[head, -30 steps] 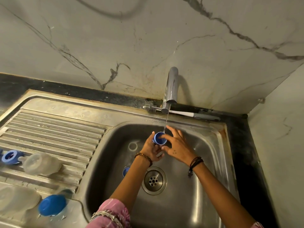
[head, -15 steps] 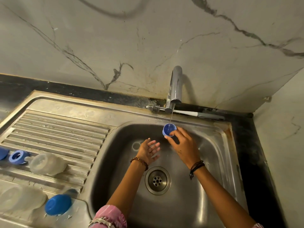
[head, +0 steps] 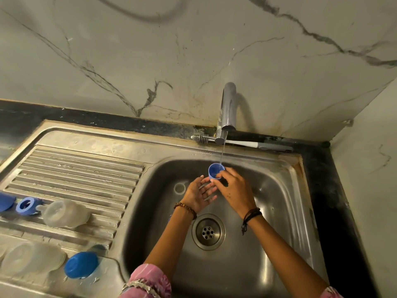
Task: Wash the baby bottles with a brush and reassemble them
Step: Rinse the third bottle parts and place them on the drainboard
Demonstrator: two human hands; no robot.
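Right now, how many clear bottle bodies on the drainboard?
2: one bottle body lying mid-drainboard beside the blue ring, another bottle body at the near-left edge, blurred. More may sit out of frame.

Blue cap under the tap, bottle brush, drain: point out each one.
blue cap [head: 215, 170]: head view, inside of its open mouth.
bottle brush [head: 240, 142]: head view, white handle behind the tap.
drain [head: 208, 231]: head view, perforated centre of the strainer.

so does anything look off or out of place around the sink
Mostly the brush: it lies on the back ledge behind the tap, unused, while the right hand rinses a blue cap. Rust stains the sink rim at right.
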